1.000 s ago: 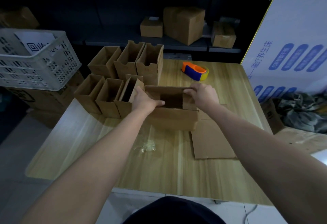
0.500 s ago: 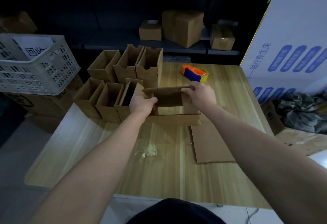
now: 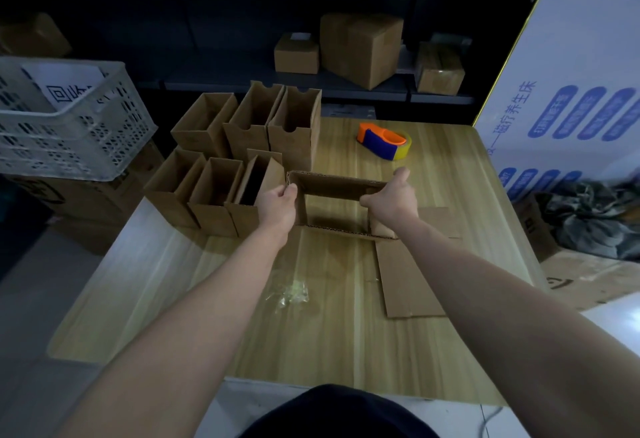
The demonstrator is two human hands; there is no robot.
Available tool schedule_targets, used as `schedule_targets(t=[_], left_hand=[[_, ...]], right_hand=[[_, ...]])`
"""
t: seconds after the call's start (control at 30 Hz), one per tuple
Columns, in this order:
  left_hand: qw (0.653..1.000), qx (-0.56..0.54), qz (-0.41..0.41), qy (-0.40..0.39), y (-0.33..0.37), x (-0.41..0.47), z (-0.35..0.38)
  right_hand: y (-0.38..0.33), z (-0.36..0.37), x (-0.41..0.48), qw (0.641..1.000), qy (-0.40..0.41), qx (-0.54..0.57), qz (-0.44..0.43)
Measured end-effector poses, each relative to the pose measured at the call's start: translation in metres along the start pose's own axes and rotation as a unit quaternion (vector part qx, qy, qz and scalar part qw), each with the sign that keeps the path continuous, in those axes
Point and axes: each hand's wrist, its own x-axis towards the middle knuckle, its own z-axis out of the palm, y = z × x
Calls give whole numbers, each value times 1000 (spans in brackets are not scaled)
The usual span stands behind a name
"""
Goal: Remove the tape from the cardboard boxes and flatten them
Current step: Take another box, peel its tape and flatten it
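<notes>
The person is holding an open cardboard box (image 3: 337,207) over the middle of the wooden worktop (image 3: 346,333), both ends open so the wood is showing through it. The left hand (image 3: 278,205) is pinching the box's left wall near the top edge, and the right hand (image 3: 391,197) is closing around the right wall, thumb raised. Corrugated board like this is likely light and fairly stiff, yet folding readily along its creases, so gripping opposite corners and pushing them sideways should be collapsing it. A flattened cardboard sheet (image 3: 408,278) is lying just beside the box, under the right forearm. A crumpled wad of clear tape (image 3: 289,294) is resting nearer the person. 7 upright open boxes (image 3: 242,153) are waiting at the left, and a tape dispenser (image 3: 384,140) is sitting behind.
</notes>
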Motion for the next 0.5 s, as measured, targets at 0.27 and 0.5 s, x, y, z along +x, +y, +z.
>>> schedule_targets(t=[0.27, 0.5], left_hand=[[982, -168, -68, 56, 6, 19, -4], [957, -277, -90, -1, 23, 19, 0]], right_hand=[[0, -17, -7, 962, -265, 14, -56], [14, -24, 14, 995, -93, 12, 37]])
